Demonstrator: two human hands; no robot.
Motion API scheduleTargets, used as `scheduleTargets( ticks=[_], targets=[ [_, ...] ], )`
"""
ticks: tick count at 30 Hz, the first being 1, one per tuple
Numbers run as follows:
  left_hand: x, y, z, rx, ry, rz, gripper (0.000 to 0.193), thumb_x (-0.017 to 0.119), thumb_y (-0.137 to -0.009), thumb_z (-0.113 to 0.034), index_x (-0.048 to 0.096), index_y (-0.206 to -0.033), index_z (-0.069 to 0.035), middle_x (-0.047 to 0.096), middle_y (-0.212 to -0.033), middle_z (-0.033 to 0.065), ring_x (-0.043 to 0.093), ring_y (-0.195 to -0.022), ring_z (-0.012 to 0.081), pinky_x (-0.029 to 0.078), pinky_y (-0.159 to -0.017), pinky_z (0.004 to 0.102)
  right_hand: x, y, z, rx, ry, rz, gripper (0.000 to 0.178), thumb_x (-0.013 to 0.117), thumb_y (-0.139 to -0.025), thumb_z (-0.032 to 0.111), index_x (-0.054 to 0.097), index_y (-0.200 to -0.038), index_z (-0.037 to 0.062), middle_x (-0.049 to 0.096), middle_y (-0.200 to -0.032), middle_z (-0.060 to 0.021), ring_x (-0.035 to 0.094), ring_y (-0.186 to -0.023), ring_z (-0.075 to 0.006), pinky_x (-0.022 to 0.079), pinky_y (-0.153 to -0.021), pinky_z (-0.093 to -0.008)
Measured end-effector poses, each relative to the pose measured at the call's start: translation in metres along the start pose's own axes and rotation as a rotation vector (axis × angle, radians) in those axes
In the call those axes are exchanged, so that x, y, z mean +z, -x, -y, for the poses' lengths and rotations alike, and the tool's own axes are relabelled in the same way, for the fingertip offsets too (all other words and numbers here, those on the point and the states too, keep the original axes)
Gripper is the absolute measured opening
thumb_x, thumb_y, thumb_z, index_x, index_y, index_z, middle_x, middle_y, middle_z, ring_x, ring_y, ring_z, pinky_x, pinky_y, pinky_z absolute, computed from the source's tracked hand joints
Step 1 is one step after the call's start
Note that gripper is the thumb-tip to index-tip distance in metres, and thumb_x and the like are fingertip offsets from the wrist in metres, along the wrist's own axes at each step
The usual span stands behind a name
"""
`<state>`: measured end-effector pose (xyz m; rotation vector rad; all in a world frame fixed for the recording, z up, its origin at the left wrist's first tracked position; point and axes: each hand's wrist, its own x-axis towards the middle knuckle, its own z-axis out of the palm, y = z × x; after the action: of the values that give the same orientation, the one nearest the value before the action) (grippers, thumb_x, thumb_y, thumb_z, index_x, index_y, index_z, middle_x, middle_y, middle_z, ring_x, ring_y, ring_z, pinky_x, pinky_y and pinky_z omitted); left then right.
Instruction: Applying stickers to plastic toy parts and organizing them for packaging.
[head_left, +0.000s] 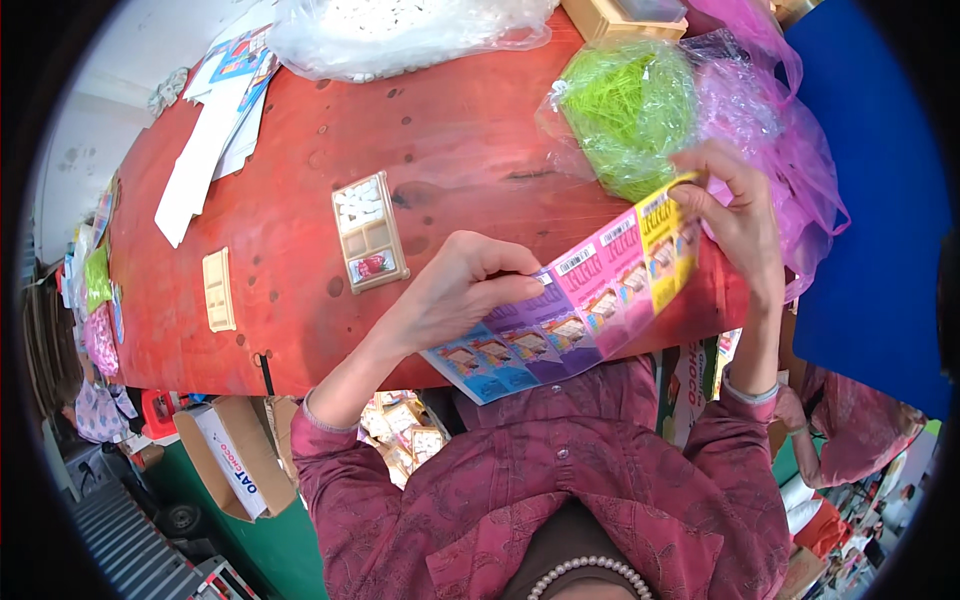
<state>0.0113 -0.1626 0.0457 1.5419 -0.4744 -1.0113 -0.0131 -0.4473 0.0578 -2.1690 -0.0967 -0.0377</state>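
wall point(130, 45): pale, upper left | floor point(285, 545): green | table point(455, 125): red, dark-spotted | blue panel point(870, 200): right

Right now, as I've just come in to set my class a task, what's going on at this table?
A person is holding a colourful printed sheet at the near edge of the red table. The left hand grips its upper edge; the right hand pinches its yellow end. Farther left lie two beige trays, one holding white pieces. Bagged green shreds sit beyond the sheet.
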Motion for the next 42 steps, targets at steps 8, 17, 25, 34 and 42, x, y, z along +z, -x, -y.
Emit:
scheduleTargets(
  ticks=[8, 17, 25, 34, 42],
  targets=[
    [0.005, 0.017, -0.025, 0.167, -0.001, -0.145, 0.01, 0.061, -0.079, -0.003, 0.06, -0.085, 0.005, 0.054, -0.067, 0.0002, 0.047, -0.064, 0.0037, 0.038, -0.057, 0.0208, 0.046, 0.042, 0.058, -0.164, 0.209, 0.028, 0.088, 0.072, -0.064, 0.041, 0.035, -0.131, -0.0029, 0.033, -0.135, -0.0242, 0.033, -0.124, -0.0387, 0.029, -0.102, -0.0429],
    [0.018, 0.016, -0.033, 0.391, -0.142, -0.197, 0.012, 0.063, -0.075, -0.002, 0.061, -0.083, 0.005, 0.056, -0.067, 0.0067, 0.054, -0.061, 0.0111, 0.04, -0.055, 0.0235, 0.083, 0.052, 0.075, -0.043, -0.122, 0.181, 0.082, 0.075, -0.069, 0.025, 0.031, -0.132, -0.003, 0.048, -0.121, -0.0211, 0.048, -0.111, -0.0271, 0.038, -0.092, -0.0357],
    [0.027, 0.017, -0.045, 0.535, -0.373, -0.349, 0.018, 0.07, -0.067, -0.003, 0.063, -0.083, 0.001, 0.06, -0.076, 0.0088, 0.06, -0.068, 0.0181, 0.045, -0.057, 0.0276, 0.08, 0.046, 0.075, 0.148, -0.712, 0.305, 0.05, 0.072, -0.072, 0.01, 0.051, -0.116, -0.0008, 0.063, -0.092, -0.0078, 0.058, -0.085, -0.0083, 0.048, -0.073, -0.0261],
    [0.021, 0.013, -0.029, 0.591, -0.652, -0.599, 0.02, 0.073, -0.061, -0.002, 0.061, -0.077, 0.001, 0.054, -0.075, 0.0059, 0.054, -0.066, 0.0151, 0.043, -0.056, 0.0254, 0.09, 0.045, 0.066, 0.164, -0.699, 0.247, 0.031, 0.066, -0.078, 0.009, 0.057, -0.107, -0.0008, 0.064, -0.088, -0.0051, 0.057, -0.079, -0.0067, 0.048, -0.067, -0.0254],
    [0.012, 0.001, -0.015, 0.297, -0.073, -0.393, 0.019, 0.068, -0.071, -0.001, 0.058, -0.087, 0.001, 0.056, -0.077, 0.0034, 0.054, -0.07, 0.0086, 0.044, -0.061, 0.0231, 0.097, 0.04, 0.046, 0.198, -0.638, 0.262, 0.021, 0.064, -0.081, 0.009, 0.06, -0.099, -0.0011, 0.064, -0.08, -0.0033, 0.056, -0.073, -0.0053, 0.047, -0.062, -0.024]
  ],
)
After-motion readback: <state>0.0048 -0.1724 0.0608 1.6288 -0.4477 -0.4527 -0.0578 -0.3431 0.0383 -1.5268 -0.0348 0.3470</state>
